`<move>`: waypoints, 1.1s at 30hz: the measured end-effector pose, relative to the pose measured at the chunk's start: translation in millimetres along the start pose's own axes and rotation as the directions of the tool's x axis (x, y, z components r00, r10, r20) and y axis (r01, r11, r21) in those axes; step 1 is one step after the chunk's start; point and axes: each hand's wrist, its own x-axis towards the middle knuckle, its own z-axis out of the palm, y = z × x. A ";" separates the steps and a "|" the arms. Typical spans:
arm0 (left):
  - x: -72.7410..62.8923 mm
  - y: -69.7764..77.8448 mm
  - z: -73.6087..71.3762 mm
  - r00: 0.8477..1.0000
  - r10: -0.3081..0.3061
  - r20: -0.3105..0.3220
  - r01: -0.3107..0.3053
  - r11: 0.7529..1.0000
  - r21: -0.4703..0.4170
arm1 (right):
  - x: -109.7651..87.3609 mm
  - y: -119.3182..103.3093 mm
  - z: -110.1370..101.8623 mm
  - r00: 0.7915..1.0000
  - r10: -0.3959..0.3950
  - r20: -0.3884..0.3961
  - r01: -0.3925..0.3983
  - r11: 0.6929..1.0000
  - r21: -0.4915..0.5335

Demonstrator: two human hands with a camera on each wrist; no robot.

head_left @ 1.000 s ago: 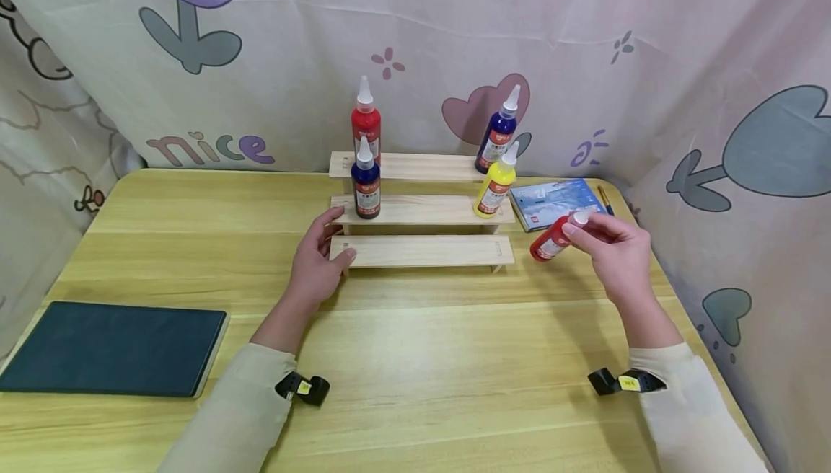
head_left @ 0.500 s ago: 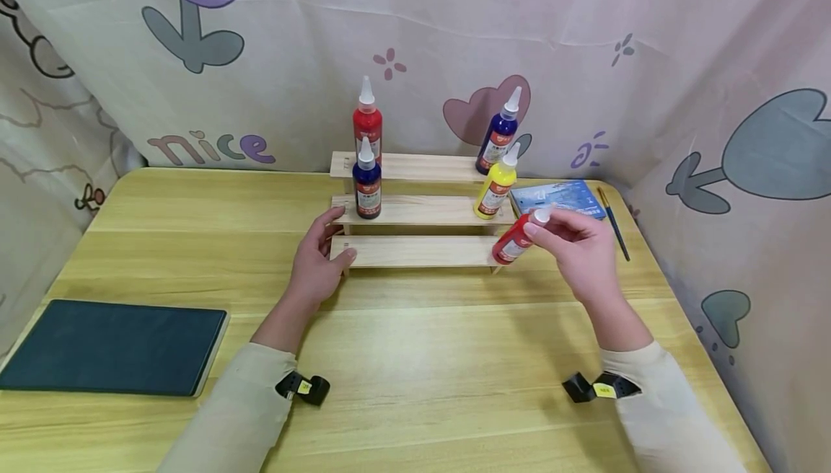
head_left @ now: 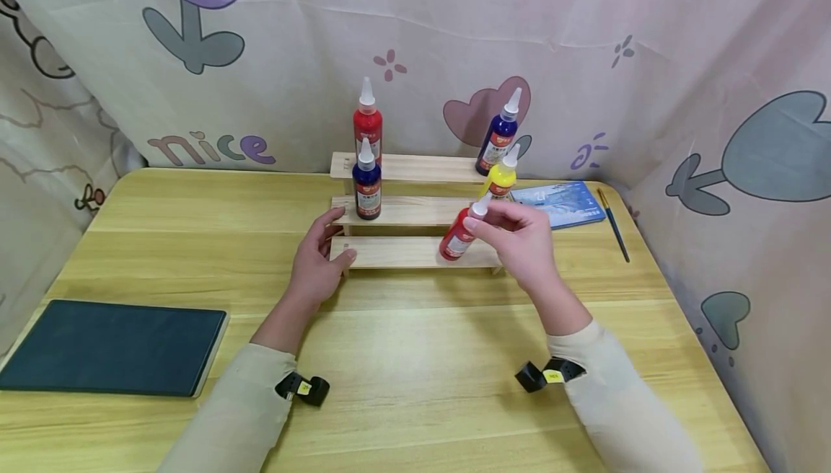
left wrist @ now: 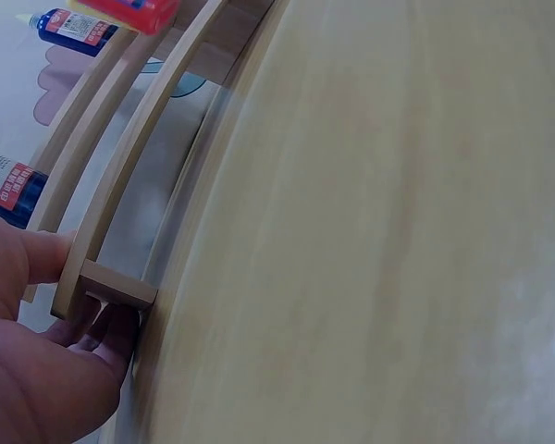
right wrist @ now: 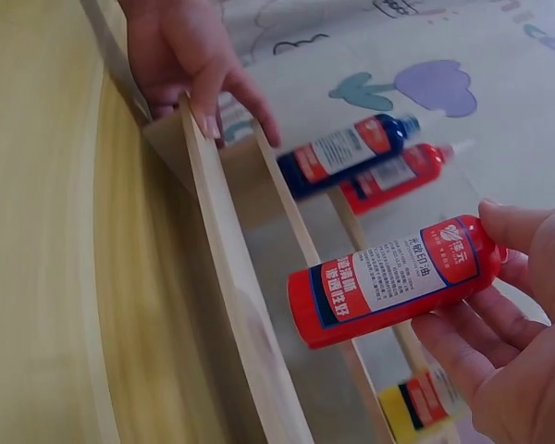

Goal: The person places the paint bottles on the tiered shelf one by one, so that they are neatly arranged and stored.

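My right hand (head_left: 522, 242) pinches a red ink bottle (head_left: 457, 236) near its white nozzle cap, tilted over the lowest step of a three-step wooden rack (head_left: 396, 251). In the right wrist view the held bottle's printed label (right wrist: 388, 277) faces the camera. My left hand (head_left: 317, 260) grips the rack's left end, thumb on the lowest step and fingers around the side. On the middle step stand a dark blue bottle (head_left: 368, 192) at left and a yellow bottle (head_left: 500, 179) at right, partly behind my right hand. The top step bears a red bottle (head_left: 367, 123) and a blue bottle (head_left: 498, 138).
A blue booklet (head_left: 565, 205) lies right of the rack, with a paintbrush (head_left: 613, 224) beside it near the table's right edge. At the left of the table (head_left: 415, 365) is a dark flat tablet-like slab (head_left: 113, 348). A printed curtain (head_left: 292, 62) hangs behind.
My right hand has carried the red bottle leftward, from beside the booklet to above the lowest step. The left hand keeps its hold on the rack.
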 end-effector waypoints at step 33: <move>-0.1 0.5 -1.8 1.000 0.021 -0.011 -0.020 0.993 0.117 | -6.8 -28.3 45.1 0.994 -0.048 0.094 0.054 0.996 -0.064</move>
